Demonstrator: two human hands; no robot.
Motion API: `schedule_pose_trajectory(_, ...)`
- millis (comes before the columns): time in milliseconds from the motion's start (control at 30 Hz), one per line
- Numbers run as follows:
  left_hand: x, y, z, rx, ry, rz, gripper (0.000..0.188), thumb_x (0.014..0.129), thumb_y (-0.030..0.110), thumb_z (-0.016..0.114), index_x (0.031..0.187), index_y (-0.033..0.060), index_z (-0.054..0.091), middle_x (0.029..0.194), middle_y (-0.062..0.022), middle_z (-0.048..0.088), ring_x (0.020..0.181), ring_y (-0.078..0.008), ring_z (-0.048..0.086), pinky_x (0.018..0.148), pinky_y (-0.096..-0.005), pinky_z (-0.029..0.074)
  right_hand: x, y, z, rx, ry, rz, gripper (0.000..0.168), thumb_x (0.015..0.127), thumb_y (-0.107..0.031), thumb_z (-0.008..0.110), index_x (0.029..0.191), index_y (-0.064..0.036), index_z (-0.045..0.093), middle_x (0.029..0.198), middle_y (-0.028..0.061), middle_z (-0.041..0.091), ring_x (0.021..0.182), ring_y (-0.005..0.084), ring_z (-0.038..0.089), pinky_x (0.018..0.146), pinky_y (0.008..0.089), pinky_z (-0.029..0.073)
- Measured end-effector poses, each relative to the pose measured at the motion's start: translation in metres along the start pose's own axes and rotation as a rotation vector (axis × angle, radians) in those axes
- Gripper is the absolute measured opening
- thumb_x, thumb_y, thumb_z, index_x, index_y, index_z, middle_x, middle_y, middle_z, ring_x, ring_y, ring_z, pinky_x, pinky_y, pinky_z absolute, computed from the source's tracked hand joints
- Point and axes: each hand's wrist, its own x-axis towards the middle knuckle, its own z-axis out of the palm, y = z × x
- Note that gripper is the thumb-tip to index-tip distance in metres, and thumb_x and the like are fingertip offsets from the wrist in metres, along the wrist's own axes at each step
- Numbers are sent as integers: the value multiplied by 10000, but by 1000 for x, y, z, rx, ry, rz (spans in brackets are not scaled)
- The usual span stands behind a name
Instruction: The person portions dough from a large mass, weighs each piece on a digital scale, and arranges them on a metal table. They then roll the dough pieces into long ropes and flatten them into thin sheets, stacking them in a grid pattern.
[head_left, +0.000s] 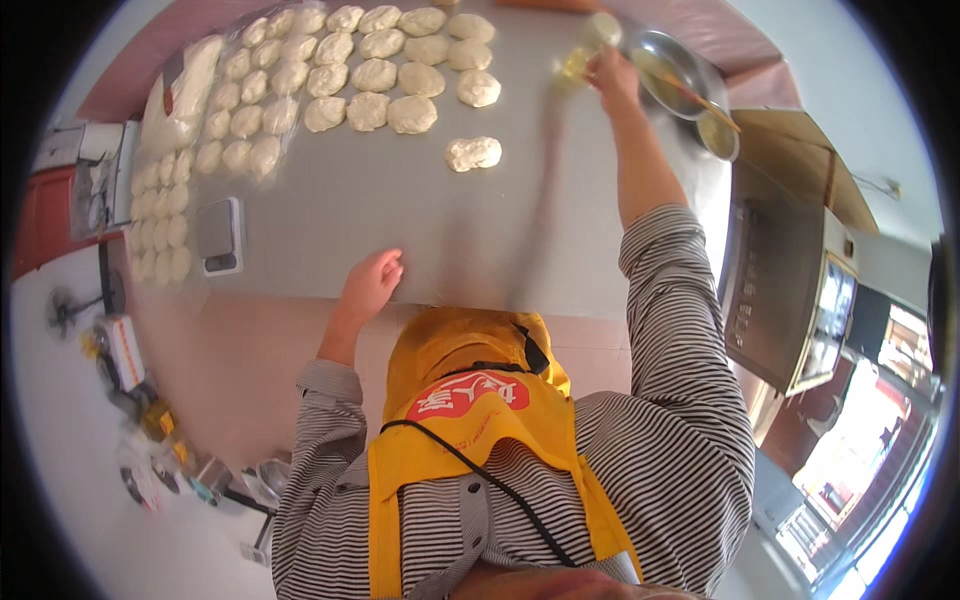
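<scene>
My right hand is stretched out over the far right of the grey worktable. It grips a small light-coloured cup, blurred, with something yellow by its lower left side. My left hand, loosely curled, rests near the table's front edge with nothing visible in it. A single oblong piece of dough lies between the hands. Behind it, rows of flattened dough pieces cover the far side. More dough pieces lie under clear plastic film to the left.
Beside my right hand is a metal bowl with yellowish liquid and a wooden-handled utensil across it. A smaller bowl touches it. A digital scale and smaller dough pieces are at left. A steel appliance stands right.
</scene>
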Motion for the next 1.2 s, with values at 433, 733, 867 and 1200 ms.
schedule_pose_trajectory(433,183,88,57,400,101,160,675,777,65,799,1387,69,510,1435,-129,498,1276,-436,479,1036,-481,472,154,39,-4,-1106,257,-733,359,959,-318,621,1116,4,637,831,120,694,700,247,696,636,362,567)
schedule_pose_trajectory(733,184,98,33,195,-91,280,382,808,40,727,1184,29,658,1058,-177,625,1006,-352,602,936,-429,505,-174,107,46,-867,-713,-730,569,785,-160,737,1327,-110,573,1039,119,612,998,316,596,890,450,498)
schedule_pose_trajectory(867,155,83,24,332,-171,346,381,831,63,726,1205,66,658,1089,-151,629,1042,-345,599,930,-430,501,-202,110,-19,-1177,-679,-445,444,819,-192,719,1242,-107,616,1088,140,620,1052,325,593,916,463,494)
schedule_pose_trajectory(1200,183,83,123,206,260,469,431,945,94,567,1348,-57,554,1401,-221,539,1272,-399,510,1071,-497,421,-195,173,42,-874,-239,-896,473,869,-206,690,1307,-49,602,1439,241,503,1335,432,467,1101,581,379)
